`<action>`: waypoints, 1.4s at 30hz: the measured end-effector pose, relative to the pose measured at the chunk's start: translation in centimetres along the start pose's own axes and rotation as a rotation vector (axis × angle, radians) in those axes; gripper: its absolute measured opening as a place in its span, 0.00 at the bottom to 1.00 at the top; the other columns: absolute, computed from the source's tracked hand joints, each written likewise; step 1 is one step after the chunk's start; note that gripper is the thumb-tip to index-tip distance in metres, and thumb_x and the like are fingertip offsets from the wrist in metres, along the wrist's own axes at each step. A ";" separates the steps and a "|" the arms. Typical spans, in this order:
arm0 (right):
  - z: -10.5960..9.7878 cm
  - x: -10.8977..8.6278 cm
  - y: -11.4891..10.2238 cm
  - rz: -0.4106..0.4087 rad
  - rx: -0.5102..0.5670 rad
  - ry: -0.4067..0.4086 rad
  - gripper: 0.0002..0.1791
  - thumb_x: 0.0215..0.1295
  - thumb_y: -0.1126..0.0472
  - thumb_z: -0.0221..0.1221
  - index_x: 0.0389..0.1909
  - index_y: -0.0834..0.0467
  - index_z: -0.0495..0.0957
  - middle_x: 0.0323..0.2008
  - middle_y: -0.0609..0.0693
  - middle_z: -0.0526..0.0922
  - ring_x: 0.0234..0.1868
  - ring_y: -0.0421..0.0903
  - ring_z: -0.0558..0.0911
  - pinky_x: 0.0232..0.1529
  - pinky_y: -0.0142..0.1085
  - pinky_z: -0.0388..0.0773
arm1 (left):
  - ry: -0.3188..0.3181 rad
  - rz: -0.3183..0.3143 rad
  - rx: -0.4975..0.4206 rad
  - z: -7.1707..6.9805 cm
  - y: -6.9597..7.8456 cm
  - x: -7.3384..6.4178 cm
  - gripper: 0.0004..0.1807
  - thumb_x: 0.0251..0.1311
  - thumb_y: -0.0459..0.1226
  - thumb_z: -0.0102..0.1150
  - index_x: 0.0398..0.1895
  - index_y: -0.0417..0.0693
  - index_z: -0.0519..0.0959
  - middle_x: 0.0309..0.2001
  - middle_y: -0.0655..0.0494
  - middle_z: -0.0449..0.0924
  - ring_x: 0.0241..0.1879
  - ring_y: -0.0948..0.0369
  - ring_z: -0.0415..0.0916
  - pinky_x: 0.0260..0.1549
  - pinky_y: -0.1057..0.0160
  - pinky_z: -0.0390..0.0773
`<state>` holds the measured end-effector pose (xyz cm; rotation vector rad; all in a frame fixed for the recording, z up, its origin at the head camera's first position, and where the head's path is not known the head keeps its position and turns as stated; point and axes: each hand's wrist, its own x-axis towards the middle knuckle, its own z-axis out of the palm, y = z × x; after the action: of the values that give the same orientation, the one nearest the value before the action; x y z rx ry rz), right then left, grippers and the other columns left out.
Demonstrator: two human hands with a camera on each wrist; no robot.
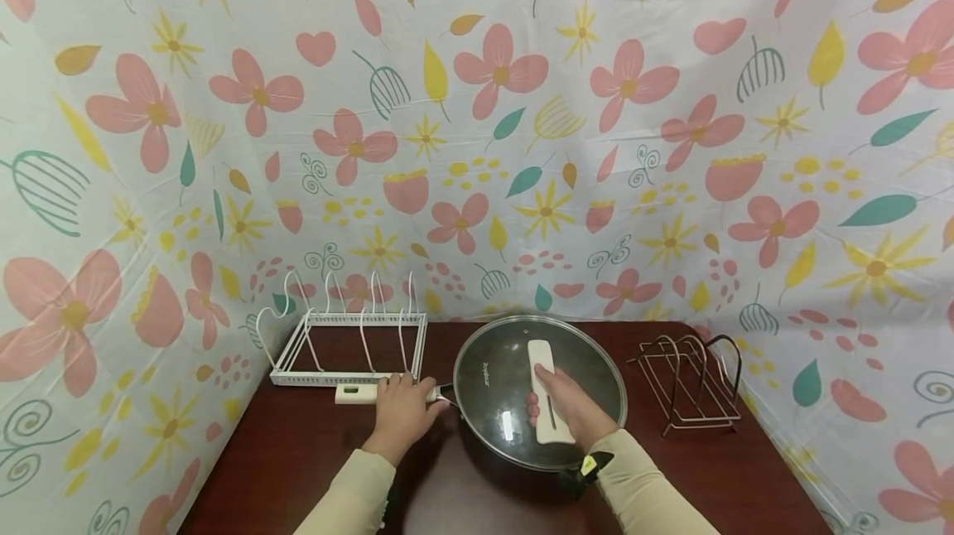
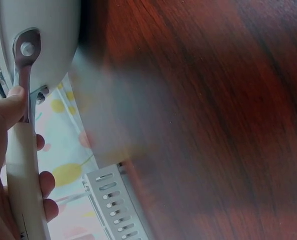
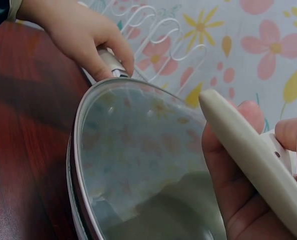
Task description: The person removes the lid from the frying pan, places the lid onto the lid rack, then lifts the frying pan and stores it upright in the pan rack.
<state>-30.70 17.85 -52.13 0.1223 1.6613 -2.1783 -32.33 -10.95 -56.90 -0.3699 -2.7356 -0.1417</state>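
A pan (image 2: 53, 25) with a pale outer wall carries a round glass lid (image 1: 492, 411) with a metal rim. My left hand (image 1: 402, 412) grips the pan's cream handle (image 2: 23, 172), its thumb lying by the metal bracket (image 2: 24, 75) that joins handle to pan. The right hand (image 1: 574, 408) holds the lid's long cream handle (image 1: 540, 353), fingers curled under it, as the right wrist view shows. In that view the lid sits on the pan's rim. Whether the pan's base touches the table is hidden.
A white wire rack (image 1: 339, 378) with upright dividers stands at the back left, just behind the pan handle. On the right is a smaller dark metal rack (image 1: 704, 419). The dark red wooden table (image 1: 261, 460) meets a flower-print cloth (image 1: 551, 129) at back and sides.
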 end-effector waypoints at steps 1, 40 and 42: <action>0.0 0.0 -0.1 0.000 0.000 -0.001 0.18 0.72 0.47 0.39 0.49 0.57 0.53 0.15 0.48 0.66 0.13 0.41 0.68 0.17 0.35 0.71 | 0.002 0.001 -0.002 0.0 0.0 0.0 0.25 0.47 0.64 0.57 0.42 0.62 0.78 0.33 0.49 0.73 0.40 0.47 0.68 0.39 0.47 0.59; 0.6 -2.1 -2.1 -0.038 -0.020 -0.036 0.17 0.73 0.49 0.38 0.49 0.59 0.52 0.16 0.50 0.67 0.13 0.42 0.67 0.16 0.36 0.70 | -0.004 0.002 0.011 -0.7 0.4 -0.4 0.26 0.47 0.65 0.55 0.41 0.61 0.78 0.34 0.49 0.75 0.39 0.47 0.68 0.39 0.47 0.61; 0.5 -2.3 -2.2 -0.045 -0.024 -0.039 0.17 0.73 0.49 0.39 0.49 0.58 0.52 0.16 0.50 0.67 0.14 0.42 0.67 0.16 0.36 0.70 | -0.013 0.000 0.011 -0.9 0.5 -0.4 0.26 0.48 0.65 0.54 0.42 0.61 0.79 0.34 0.49 0.75 0.39 0.47 0.68 0.39 0.47 0.61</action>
<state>-29.34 18.40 -49.27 0.0360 1.6834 -2.1788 -31.49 -10.72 -56.23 -0.3690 -2.7477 -0.1253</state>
